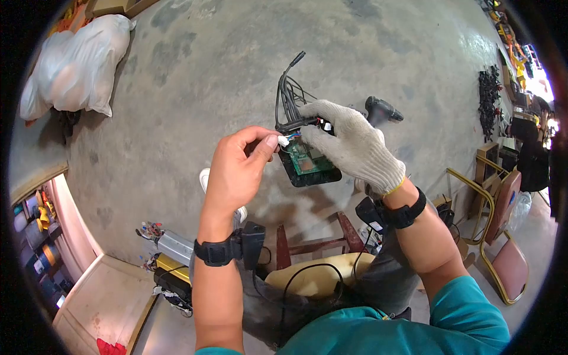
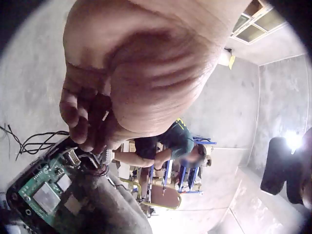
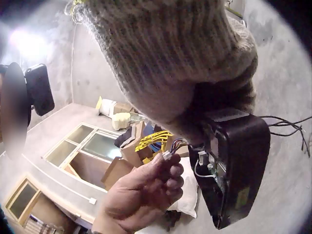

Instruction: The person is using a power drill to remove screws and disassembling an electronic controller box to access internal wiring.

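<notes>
A black case point(image 1: 319, 179) with its open side toward the wearer shows a green circuit board point(image 1: 305, 164) inside; this case is the thing being worked on, held in front of the person over the grey concrete floor point(image 1: 231, 71). The right hand point(image 1: 356, 144), in a pale knitted glove, grips the case at its far end, fingers curled round the edge. The bare left hand point(image 1: 235, 168), just beside the case's left edge, pinches a small white plug point(image 1: 283, 141) between thumb and fingertip. Thin coloured wires point(image 1: 293, 136) run from the plug to the case.

Past the far end of the case lies a loose bundle of black cables point(image 1: 286, 97). To the right of the case, beyond the glove, a black power tool point(image 1: 384, 110) rests on the floor. Nearer the wearer than the case is a dark red wooden stool point(image 1: 350, 234). Well apart to the case's left is a bulging white bag point(image 1: 83, 65); well apart to its right, nearer the wearer, stands a pink chair point(image 1: 510, 269) with a gold-coloured frame.
</notes>
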The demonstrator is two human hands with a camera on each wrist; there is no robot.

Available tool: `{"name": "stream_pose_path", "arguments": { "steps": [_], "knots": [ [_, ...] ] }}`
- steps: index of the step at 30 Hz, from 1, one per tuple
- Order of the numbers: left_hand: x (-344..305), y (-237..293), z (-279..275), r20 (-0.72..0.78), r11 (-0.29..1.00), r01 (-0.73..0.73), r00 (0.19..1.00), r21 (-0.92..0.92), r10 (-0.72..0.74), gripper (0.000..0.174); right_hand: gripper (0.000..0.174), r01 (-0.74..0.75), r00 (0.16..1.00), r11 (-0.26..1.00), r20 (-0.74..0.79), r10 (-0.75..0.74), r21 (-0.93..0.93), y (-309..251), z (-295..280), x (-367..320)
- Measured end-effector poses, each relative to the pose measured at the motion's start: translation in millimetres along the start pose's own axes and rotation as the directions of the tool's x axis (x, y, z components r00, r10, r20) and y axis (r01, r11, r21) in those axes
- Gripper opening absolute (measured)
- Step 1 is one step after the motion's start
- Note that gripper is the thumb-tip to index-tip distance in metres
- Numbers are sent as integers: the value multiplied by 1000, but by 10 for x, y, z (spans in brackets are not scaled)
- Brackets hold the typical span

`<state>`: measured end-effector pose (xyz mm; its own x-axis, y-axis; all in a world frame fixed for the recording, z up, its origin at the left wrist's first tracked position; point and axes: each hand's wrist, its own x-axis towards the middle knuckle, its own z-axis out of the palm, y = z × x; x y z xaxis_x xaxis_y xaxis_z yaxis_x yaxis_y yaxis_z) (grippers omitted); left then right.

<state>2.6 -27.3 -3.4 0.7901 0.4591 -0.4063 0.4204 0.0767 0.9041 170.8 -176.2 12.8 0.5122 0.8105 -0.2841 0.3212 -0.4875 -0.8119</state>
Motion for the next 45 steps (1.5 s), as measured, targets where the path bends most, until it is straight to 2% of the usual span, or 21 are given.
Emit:
{"name": "stream_pose_path", "arguments": {
  "steps": [4,8,14,16,17,19,20,22,23,25,26,29,31,32,35,37,39,40,41,43,45],
  "knots": [
    [2,4,-15,68,993,53,997,-102,-46,20,38,-15,1000,1000,21,15,1,-17,-12,8],
    [-3,73,8,76,983,126,990,-134,-117,17,38,10,1000,1000,20,-10,7,0,4,14],
    [-26,78,48,134,981,195,972,9,-194,13,38,-25,999,999,36,24,24,0,5,28],
    [-42,52,97,108,994,103,989,-36,-98,15,38,54,999,998,5,-54,33,39,31,23],
    [-39,45,91,109,994,104,989,-37,-99,15,38,53,999,998,5,-53,33,38,34,23],
    [-32,30,72,172,987,145,973,69,-155,16,38,17,1000,998,18,-18,61,24,42,24],
    [-33,21,74,172,987,146,973,69,-155,16,38,16,1000,998,19,-17,61,-3,37,23],
    [-39,2,78,144,989,103,982,107,-118,14,39,-106,992,993,71,102,45,-67,19,16],
    [-46,10,73,145,989,105,982,107,-120,14,39,-107,992,993,71,103,45,-47,27,19],
    [-59,51,54,90,964,-37,996,264,14,12,40,6,999,999,43,-8,51,25,47,36],
    [-58,68,47,91,964,-38,996,264,14,12,40,5,999,999,42,-7,50,40,52,38],
    [-57,77,30,111,979,-49,993,200,27,10,41,56,998,998,42,-54,-39,60,53,40],
    [-62,40,15,63,997,48,997,-64,-44,8,42,-42,987,999,158,38,20,40,42,56],
    [-65,21,-5,57,991,59,997,-117,-52,5,43,20,990,1000,136,-19,-5,25,50,55],
    [-61,31,-29,56,993,60,997,-103,-55,6,43,-64,979,998,190,67,-21,-71,-6,57],
    [-68,63,5,63,997,50,997,-53,-47,6,43,-63,976,998,208,65,-15,-47,-24,63],
    [-70,104,27,55,998,57,997,12,-58,4,45,-192,944,970,297,141,152,-69,-69,53],
    [-66,108,17,57,998,57,997,12,-58,4,50,-270,914,947,356,195,175,-97,-99,66],
    [-62,108,-5,65,997,76,995,12,-77,5,50,-270,914,947,357,195,176,-71,-80,63],
    [-69,131,-30,68,995,97,993,16,-98,5,53,-220,948,924,291,127,313,7,-27,53],
    [-88,167,-21,80,993,111,991,-37,-108,7,55,-212,947,909,305,101,359,-49,-53,58]
  ]
}}
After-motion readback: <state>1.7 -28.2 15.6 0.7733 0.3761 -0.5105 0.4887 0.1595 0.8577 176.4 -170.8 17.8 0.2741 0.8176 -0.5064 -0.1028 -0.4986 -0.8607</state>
